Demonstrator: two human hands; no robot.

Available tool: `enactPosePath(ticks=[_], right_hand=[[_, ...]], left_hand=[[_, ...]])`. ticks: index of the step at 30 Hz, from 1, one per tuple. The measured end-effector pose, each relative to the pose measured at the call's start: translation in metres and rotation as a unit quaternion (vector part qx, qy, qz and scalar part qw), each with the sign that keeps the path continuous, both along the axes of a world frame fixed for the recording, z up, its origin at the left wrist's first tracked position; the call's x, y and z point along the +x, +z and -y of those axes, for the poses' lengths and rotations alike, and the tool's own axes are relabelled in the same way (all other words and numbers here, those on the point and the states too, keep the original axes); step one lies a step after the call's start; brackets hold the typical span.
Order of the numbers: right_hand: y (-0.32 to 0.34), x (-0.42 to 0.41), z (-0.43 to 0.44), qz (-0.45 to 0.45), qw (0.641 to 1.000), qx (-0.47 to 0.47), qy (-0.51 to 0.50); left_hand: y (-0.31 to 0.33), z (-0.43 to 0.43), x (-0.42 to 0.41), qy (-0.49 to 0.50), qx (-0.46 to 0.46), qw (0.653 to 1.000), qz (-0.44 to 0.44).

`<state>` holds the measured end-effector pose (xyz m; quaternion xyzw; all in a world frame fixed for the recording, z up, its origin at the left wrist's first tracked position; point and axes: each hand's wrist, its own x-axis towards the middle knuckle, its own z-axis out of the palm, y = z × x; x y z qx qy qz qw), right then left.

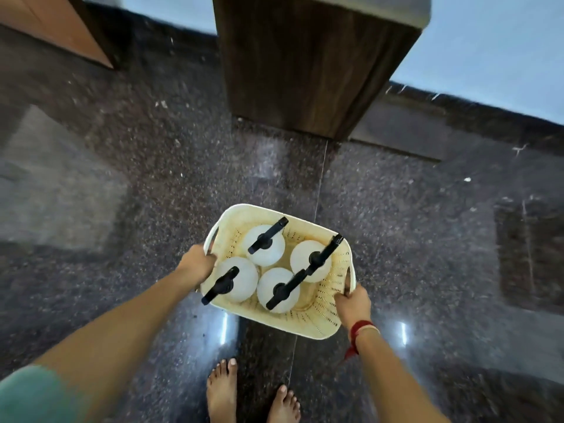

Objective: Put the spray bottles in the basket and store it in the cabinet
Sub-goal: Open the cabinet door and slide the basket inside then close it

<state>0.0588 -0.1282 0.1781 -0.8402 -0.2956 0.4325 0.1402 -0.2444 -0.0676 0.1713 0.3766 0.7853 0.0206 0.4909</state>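
Observation:
A cream perforated plastic basket point(328, 312) hangs in the air above the dark floor, carried between both hands. My left hand point(197, 264) grips its left rim handle. My right hand point(354, 303) grips its right rim handle. Inside stand several white spray bottles point(265, 248) with black trigger heads, all upright, close together. One bottle's black nozzle point(332, 242) reaches over the far right rim.
A dark wooden cabinet block point(305, 65) stands ahead against a pale blue wall. A brown wooden door or panel point(55, 22) is at the upper left. Polished dark granite floor point(122, 178) lies all around. My bare feet point(253, 395) show at the bottom.

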Motion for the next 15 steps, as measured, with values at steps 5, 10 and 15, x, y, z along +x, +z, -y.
enactPosePath(ticks=[5, 10, 15], right_hand=[[0.085, 0.011, -0.044, -0.006, 0.999, 0.024, -0.037], [0.141, 0.026, -0.09, -0.022, 0.997, 0.043, -0.056], [0.171, 0.056, -0.137, -0.011, 0.994, 0.08, -0.074]], left_hand=[[0.092, -0.068, 0.015, -0.052, 0.033, 0.998, 0.009], [0.15, -0.127, 0.033, -0.06, 0.065, 0.996, 0.022], [0.182, -0.184, 0.069, -0.073, 0.105, 0.992, 0.025]])
